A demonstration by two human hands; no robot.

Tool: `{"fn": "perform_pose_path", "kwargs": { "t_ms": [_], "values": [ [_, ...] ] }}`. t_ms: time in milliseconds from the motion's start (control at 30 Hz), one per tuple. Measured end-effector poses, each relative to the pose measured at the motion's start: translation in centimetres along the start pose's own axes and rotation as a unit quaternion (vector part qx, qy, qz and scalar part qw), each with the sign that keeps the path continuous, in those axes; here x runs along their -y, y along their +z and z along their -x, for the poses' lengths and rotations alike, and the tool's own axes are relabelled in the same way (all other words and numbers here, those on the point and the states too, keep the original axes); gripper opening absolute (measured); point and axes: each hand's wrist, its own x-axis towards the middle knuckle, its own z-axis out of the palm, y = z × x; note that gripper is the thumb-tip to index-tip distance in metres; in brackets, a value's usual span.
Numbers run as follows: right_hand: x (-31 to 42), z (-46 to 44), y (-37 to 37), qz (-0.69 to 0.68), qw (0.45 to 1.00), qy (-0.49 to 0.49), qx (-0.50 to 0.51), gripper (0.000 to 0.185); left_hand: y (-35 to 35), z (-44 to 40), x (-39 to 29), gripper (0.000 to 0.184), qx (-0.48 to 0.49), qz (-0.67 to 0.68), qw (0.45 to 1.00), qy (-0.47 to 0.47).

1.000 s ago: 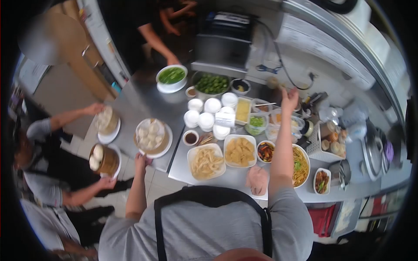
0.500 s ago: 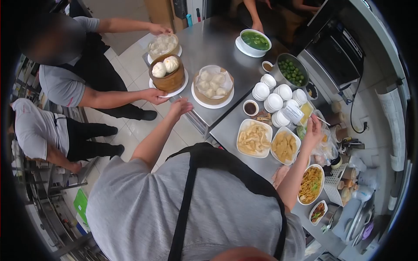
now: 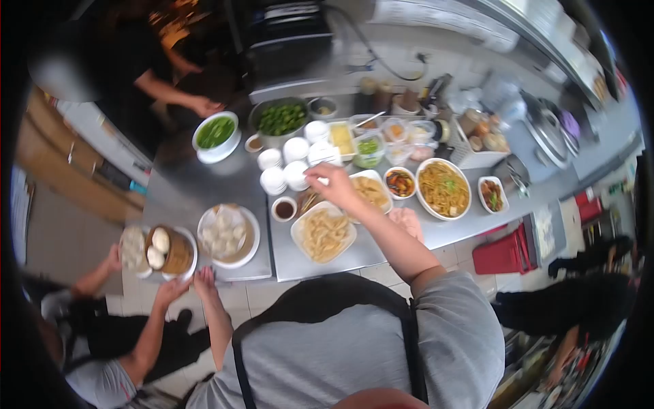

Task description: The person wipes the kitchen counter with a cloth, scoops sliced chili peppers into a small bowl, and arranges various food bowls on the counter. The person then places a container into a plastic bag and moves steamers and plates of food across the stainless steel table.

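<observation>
My left hand point(image 3: 206, 278) is at the counter's front edge, fingers extended, just below the white plate point(image 3: 253, 255) under a round steamer of dumplings point(image 3: 225, 233). Blur hides whether it touches the plate. My right hand point(image 3: 330, 183) reaches over the counter with fingers loosely bent and apart, beside stacked white cups point(image 3: 296, 176) and a printed paper slip point(image 3: 324, 154). I see nothing held in it. Beneath that forearm are a square dish of fried pieces point(image 3: 323, 235) and a second such dish point(image 3: 371, 191). A small cup of dark sauce point(image 3: 283, 208) sits nearby.
A co-worker's hands hold plates with a bamboo steamer of buns point(image 3: 170, 252) and another steamer point(image 3: 133, 249) at left. Across the counter, another person's hand point(image 3: 206, 105) is at a bowl of green soup point(image 3: 216, 133). Noodles point(image 3: 444, 189) and a pot of greens point(image 3: 281, 119) stand on the counter.
The view has swung toward the counter. My right hand has moved from beside the clear containers to the white cups. My left hand is now closer to the dumpling plate.
</observation>
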Motion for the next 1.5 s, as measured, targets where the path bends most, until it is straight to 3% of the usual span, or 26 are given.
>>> {"fn": "perform_pose_path", "kwargs": {
  "t_ms": [233, 367, 433, 633, 867, 1033, 1100, 1200, 1267, 1367, 1433, 1467, 1500],
  "values": [
    [-1.4, 1.7, -4.6, 0.031, 0.997, 0.05, -0.045, 0.016, 2.0, -0.7, -0.8, 0.041, -0.046, -0.068, 0.997, 0.006],
    [-2.3, 2.2, -6.2, 0.017, 0.994, 0.088, -0.066, 0.017, 1.6, -2.8, -1.0, 0.038, -0.036, -0.017, 0.999, -0.027],
    [-2.9, 2.2, -6.7, 0.007, 0.994, 0.087, -0.065, 0.017, 1.9, -3.7, -0.8, 0.038, -0.083, 0.057, 0.995, -0.014],
    [-7.4, 0.6, -8.9, 0.048, 0.993, 0.056, -0.088, 0.018, 3.1, -3.5, -0.9, 0.036, -0.134, 0.044, 0.99, 0.024],
    [-10.2, -2.0, -11.3, 0.012, 0.986, 0.099, -0.134, 0.016, 3.5, -4.3, -0.1, 0.029, -0.105, 0.029, 0.993, 0.035],
    [-9.5, -3.6, -8.8, 0.02, 0.993, 0.061, -0.104, 0.017, 3.9, -5.0, 0.1, 0.022, -0.121, 0.001, 0.993, 0.004],
    [-7.6, -4.4, -7.0, 0.003, 0.997, 0.048, -0.068, 0.018, 2.5, -5.8, 0.1, 0.024, -0.013, -0.039, 0.997, -0.063],
    [-4.2, -5.8, -3.0, -0.044, 0.999, -0.019, -0.007, 0.018, 3.8, 0.2, -2.3, 0.02, 0.019, -0.087, 0.988, -0.127],
    [-2.1, -6.5, 0.4, -0.094, 0.994, -0.028, 0.054, 0.017, 1.7, 0.7, -3.3, 0.02, -0.004, -0.137, 0.986, -0.1],
    [1.5, -7.4, 6.1, -0.156, 0.977, -0.091, 0.112, 0.015, -0.6, 3.1, -6.1, 0.034, -0.023, -0.195, 0.98, -0.028],
    [3.7, -8.1, 10.0, -0.149, 0.97, -0.117, 0.155, 0.012, -1.3, 4.3, -8.4, 0.051, -0.092, -0.274, 0.954, 0.083],
    [3.9, -8.6, 12.7, -0.129, 0.965, -0.174, 0.15, 0.012, -1.7, 4.4, -9.7, 0.068, -0.09, -0.29, 0.947, 0.101],
    [4.6, -9.0, 15.1, -0.112, 0.963, -0.169, 0.176, 0.015, -1.8, 4.7, -11.0, 0.078, -0.078, -0.303, 0.941, 0.13]
  ]
}}
